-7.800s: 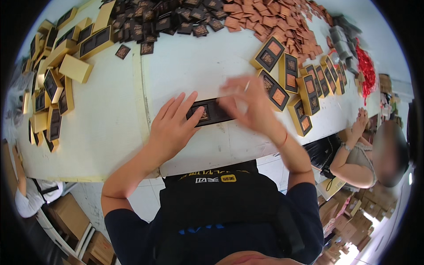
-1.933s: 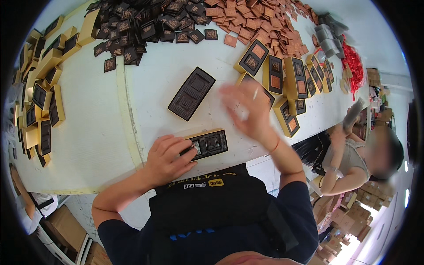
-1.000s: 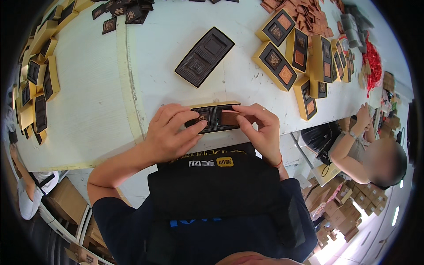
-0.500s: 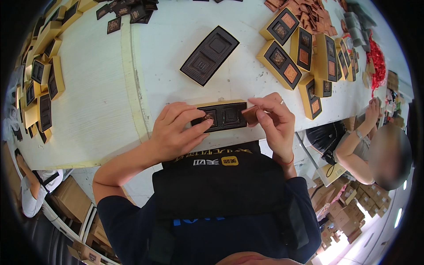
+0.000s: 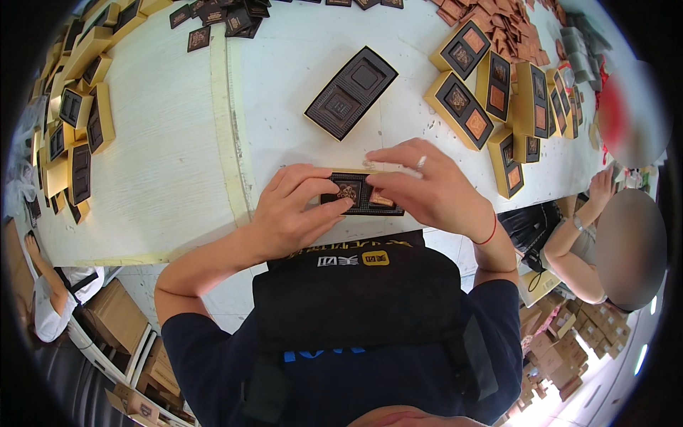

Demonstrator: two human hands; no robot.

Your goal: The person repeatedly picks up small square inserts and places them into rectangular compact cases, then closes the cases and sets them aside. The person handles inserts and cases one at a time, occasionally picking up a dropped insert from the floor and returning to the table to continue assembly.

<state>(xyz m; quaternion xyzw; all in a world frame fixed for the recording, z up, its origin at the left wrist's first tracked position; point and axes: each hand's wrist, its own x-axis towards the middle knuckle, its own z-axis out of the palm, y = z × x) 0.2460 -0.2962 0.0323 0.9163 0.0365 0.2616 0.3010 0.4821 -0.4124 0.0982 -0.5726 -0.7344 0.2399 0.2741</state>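
Note:
In front of me on the table lies a gold-edged box [image 5: 361, 203] with a black tray of two square recesses. A dark brown chocolate square [image 5: 347, 193] sits in its left recess. My left hand [image 5: 292, 206] is closed around the box's left end, thumb and fingertips at the dark square. My right hand [image 5: 437, 188] reaches over the box's right end, its fingers closed on a copper-coloured chocolate square [image 5: 381, 198] at the right recess. The fingers hide part of that square.
Beyond is a box with bare recesses [image 5: 352, 92]. Filled boxes [image 5: 459, 110] cluster at the right, near a copper square pile [image 5: 498, 28]. Dark squares [image 5: 231, 18] lie at the far left-centre. More gold boxes [image 5: 80, 171] line the left edge. Other people [image 5: 580, 249] are at both sides.
My right hand has moved left and brought the copper-coloured square from beside the box into its right recess. My left hand keeps its grip. The view has shifted slightly.

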